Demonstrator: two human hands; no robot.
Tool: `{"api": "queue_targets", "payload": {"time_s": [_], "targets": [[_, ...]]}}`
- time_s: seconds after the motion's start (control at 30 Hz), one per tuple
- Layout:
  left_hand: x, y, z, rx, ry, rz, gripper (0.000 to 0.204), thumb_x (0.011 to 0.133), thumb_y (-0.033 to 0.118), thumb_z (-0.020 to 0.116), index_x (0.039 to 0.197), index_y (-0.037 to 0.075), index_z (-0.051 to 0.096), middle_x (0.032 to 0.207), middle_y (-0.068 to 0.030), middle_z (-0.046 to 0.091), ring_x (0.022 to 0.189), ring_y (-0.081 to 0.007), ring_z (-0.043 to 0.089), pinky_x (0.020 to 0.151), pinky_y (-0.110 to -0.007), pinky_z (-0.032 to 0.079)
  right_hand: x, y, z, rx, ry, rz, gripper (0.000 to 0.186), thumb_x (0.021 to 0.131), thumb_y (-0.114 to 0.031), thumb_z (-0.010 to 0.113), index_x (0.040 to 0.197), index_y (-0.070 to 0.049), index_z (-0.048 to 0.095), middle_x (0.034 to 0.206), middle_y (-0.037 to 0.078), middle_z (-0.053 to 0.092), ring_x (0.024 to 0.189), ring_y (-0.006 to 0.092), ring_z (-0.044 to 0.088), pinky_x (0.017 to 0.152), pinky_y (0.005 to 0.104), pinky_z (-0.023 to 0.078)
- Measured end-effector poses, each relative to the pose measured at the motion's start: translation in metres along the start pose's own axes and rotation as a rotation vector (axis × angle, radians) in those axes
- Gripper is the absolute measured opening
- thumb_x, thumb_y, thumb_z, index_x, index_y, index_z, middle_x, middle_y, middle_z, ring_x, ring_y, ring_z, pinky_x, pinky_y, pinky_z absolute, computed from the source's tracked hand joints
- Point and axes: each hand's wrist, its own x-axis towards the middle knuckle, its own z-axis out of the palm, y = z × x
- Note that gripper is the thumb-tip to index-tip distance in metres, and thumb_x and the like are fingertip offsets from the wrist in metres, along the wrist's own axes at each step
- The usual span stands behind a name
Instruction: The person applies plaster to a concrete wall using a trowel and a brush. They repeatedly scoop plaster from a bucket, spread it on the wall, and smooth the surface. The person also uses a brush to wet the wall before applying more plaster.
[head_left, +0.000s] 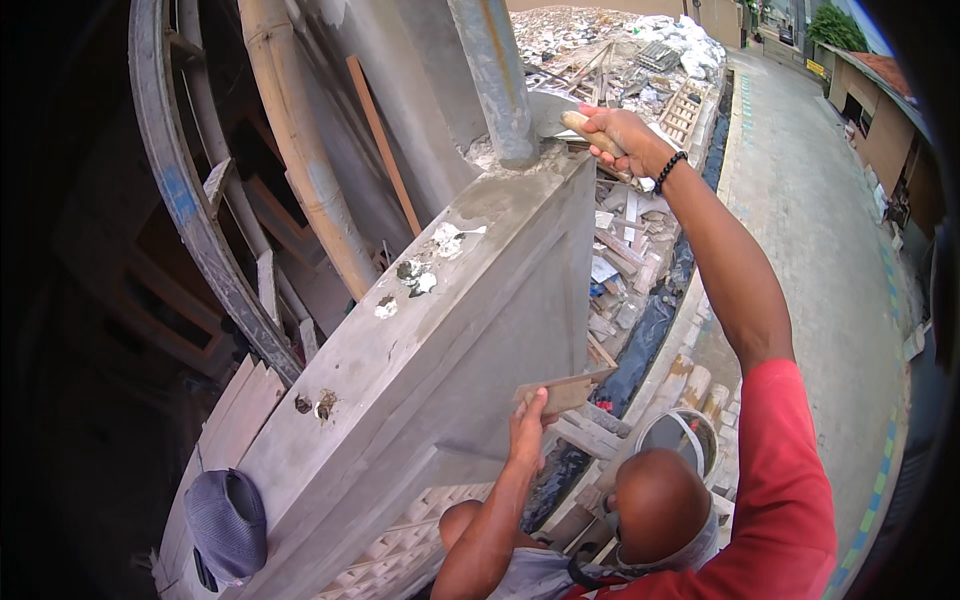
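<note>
My right arm, in a red sleeve with a dark bead bracelet, reaches forward to the far end of the plastered wall. My right hand (pixel 622 140) is closed round the wooden handle of a trowel (pixel 588 128). Its metal blade (pixel 550 112) is beside the foot of a grey metal post (pixel 497 85), partly behind it. Rough mortar surrounds the post on the grey wall top (pixel 430 290). My left hand does not show. Lower down, a co-worker's bare hand (pixel 528 428) grips a flat wooden float (pixel 562 393) near the wall's side face.
A co-worker's head (pixel 655 505) is below me, beside a bucket (pixel 690 425). A grey knit cap (pixel 226 525) rests on the wall's near end. Bamboo (pixel 300 150) and a ladder (pixel 165 150) lean left. Rubble (pixel 615 60), a ditch (pixel 650 340) and a road (pixel 800 200) lie right.
</note>
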Motion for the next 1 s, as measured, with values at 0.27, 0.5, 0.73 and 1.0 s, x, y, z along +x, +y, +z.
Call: {"api": "queue_targets", "payload": {"time_s": [0.27,0.5,0.73,1.0], "targets": [[0.003,-0.007,-0.002,-0.094,-0.009,0.049,0.056,0.088,0.051,0.054,0.123,0.008,0.048,0.111,-0.0086,0.057,0.089,-0.0196,0.059,0.089,-0.039,0.039,-0.027,0.118,-0.114,-0.716,0.870,-0.743,0.056,0.077,-0.007,0.053,0.131,-0.004,0.040,0.082,0.015,0.059,0.045,0.0152,0.052,0.037,0.0301,0.042],[-0.008,-0.002,0.000,-0.163,-0.025,-0.024,0.061,0.088,0.056,0.052,0.125,0.008,0.045,0.112,-0.0101,0.058,0.092,-0.0211,0.060,0.087,-0.037,0.042,-0.135,0.193,-0.166,-0.152,0.325,0.333,0.021,0.082,-0.012,0.054,0.099,-0.004,0.047,0.063,0.003,0.050,0.040,0.0093,0.045,0.030,0.0251,0.035],[-0.011,0.012,0.022,-0.374,-0.354,-0.136,0.085,0.082,0.072,0.043,0.139,0.009,0.033,0.129,-0.0140,0.047,0.113,-0.0319,0.048,0.097,-0.043,0.033,-0.221,0.224,-0.089,0.603,0.272,0.318,0.028,0.087,-0.019,0.048,0.111,-0.009,0.039,0.068,0.005,0.053,0.042,0.0096,0.046,0.031,0.0218,0.033],[0.024,-0.008,0.122,-0.598,-0.734,-0.249,0.087,0.082,0.072,0.040,0.140,0.009,0.030,0.132,-0.0158,0.044,0.112,-0.0357,0.049,0.089,-0.049,0.041,-0.244,0.233,-0.011,0.311,0.226,0.269,0.043,0.087,-0.013,0.050,0.123,-0.005,0.028,0.072,0.009,0.052,0.044,0.0116,0.049,0.030,0.0244,0.034]]}}
